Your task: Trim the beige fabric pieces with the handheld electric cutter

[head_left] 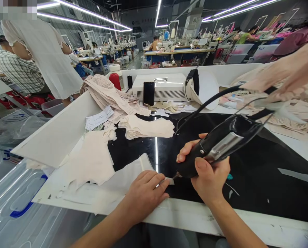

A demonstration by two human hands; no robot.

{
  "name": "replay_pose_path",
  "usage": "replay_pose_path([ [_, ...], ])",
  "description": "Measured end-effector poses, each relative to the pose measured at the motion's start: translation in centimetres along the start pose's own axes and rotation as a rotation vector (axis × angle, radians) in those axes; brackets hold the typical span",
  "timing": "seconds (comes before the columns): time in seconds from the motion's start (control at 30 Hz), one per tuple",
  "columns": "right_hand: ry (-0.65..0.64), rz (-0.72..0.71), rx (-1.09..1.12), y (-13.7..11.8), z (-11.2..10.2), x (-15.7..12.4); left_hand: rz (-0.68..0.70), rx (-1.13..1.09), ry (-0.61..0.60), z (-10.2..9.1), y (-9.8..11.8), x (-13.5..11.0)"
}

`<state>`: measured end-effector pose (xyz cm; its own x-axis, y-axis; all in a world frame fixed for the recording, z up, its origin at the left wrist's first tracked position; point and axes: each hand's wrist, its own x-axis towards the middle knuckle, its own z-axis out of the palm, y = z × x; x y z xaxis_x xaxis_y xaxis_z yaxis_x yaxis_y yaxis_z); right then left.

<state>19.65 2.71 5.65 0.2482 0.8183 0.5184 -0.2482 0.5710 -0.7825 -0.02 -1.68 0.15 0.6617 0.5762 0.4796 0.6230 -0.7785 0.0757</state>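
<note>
My right hand [210,179] is wrapped round a black corded hand tool [210,148] with a metal plate on its side and a thin pointed tip. That tip is down at the black work surface, close to the end of a pale fabric strip [170,181]. My left hand [147,189] lies with its fingers stretched out, pressing on the strip and the sheer white fabric piece [133,168]. To its left rests a cream fabric piece [91,158]. A stack of cream cut pieces [148,126] lies further back.
Another person's hands [280,75] reach in at upper right, above the tool's black cable [210,100]. Behind are a white vented box [159,86], a phone [149,93] and a red thread spool [115,81]. A white side board [58,131] borders the left; clear bins [21,206] stand below.
</note>
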Motion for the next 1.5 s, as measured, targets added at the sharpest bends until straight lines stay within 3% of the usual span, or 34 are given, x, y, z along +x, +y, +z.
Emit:
replay_pose_path([
  [0.43,0.05,0.016,-0.012,-0.7,0.3,0.3,-0.002,0.005,-0.011,0.0,-0.1,-0.1],
  [0.67,-0.014,0.005,0.028,-0.1,0.1,-0.1,0.007,-0.003,0.024,0.2,-0.1,-0.1],
  [0.93,0.045,-0.013,0.007,-0.1,0.1,0.2,0.005,-0.016,0.015,-0.1,-0.2,0.0],
  [1.23,0.009,-0.008,-0.044,0.2,0.1,0.1,0.003,-0.005,-0.002,0.3,-0.2,-0.3],
  [1.5,0.078,0.014,-0.031,-0.9,-0.1,-0.5,0.002,-0.02,0.002,0.0,-0.1,-0.1],
])
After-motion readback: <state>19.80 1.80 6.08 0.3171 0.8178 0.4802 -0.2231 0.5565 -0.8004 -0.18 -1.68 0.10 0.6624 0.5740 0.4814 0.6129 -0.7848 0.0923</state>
